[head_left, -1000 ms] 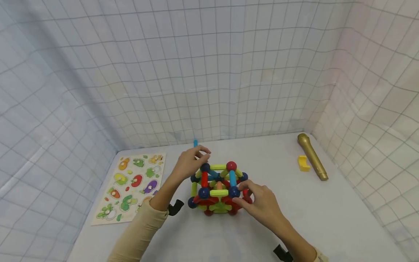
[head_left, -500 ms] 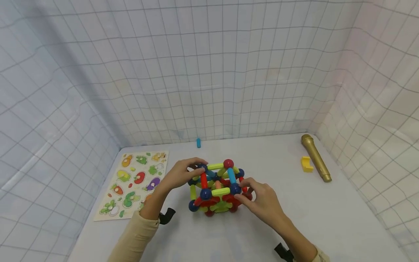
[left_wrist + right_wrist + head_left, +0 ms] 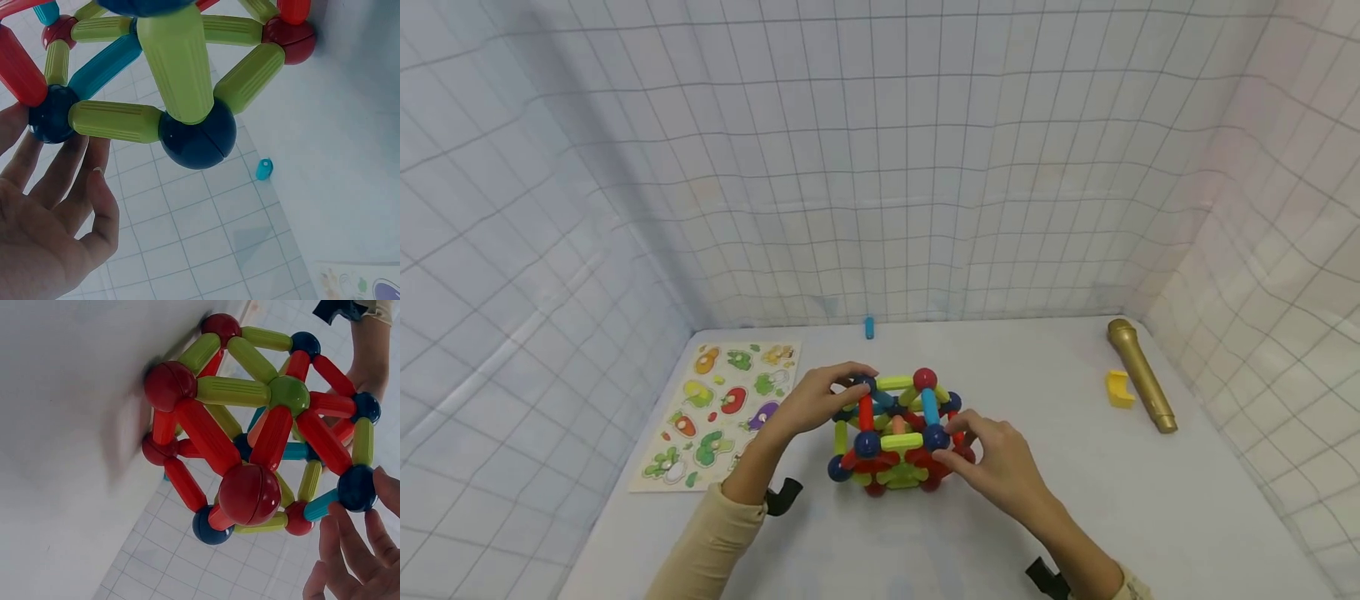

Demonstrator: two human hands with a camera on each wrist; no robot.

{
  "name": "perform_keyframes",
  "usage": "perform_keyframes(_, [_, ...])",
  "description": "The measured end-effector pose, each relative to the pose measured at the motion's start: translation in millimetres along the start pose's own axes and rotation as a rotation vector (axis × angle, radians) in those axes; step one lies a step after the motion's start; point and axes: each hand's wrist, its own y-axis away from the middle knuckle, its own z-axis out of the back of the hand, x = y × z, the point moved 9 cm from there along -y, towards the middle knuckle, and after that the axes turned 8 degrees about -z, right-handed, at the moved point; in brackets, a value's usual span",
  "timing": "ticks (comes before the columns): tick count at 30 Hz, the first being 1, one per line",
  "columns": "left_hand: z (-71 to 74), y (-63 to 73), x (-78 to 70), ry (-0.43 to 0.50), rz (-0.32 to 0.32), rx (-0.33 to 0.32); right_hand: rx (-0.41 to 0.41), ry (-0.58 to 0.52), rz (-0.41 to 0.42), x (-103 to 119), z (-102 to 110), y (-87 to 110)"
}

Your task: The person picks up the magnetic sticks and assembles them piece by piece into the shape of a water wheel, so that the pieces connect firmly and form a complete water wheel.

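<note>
A ball-and-stick building toy (image 3: 902, 442) of red, lime-green and blue sticks with dark blue, red and green balls stands on the table between the hands. At its upper left corner, my left hand (image 3: 811, 402) pinches a dark blue ball (image 3: 52, 119) between thumb and fingers. My right hand (image 3: 1006, 465) holds the dark blue ball (image 3: 936, 437) at the top front right corner, its thumb and fingertips on either side. In the right wrist view this ball (image 3: 357, 489) joins red, blue and lime-green sticks. An orange stick (image 3: 898, 425) shows inside the frame.
A loose blue stick (image 3: 869, 327) lies at the table's back edge. To the left is a vegetable picture board (image 3: 718, 417). At the right lie a gold microphone (image 3: 1141, 375) and a yellow bracket-shaped piece (image 3: 1119, 389). Checked white cloth (image 3: 910, 183) walls the table.
My left hand has come down from above the toy's back left and taken the upper left ball. The right hand stays on its ball. The head view has shifted slightly.
</note>
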Motion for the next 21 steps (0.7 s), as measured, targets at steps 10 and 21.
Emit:
perform_keyframes(10, [5.0,5.0,5.5,0.001,0.03,-0.015,0.016,-0.019,0.018,-10,-2,5.6])
perform_keyframes(21, [-5.2,1.9,2.4,0.033,0.006,-0.005,0.063,0.056,-0.058,-58,3,-76.3])
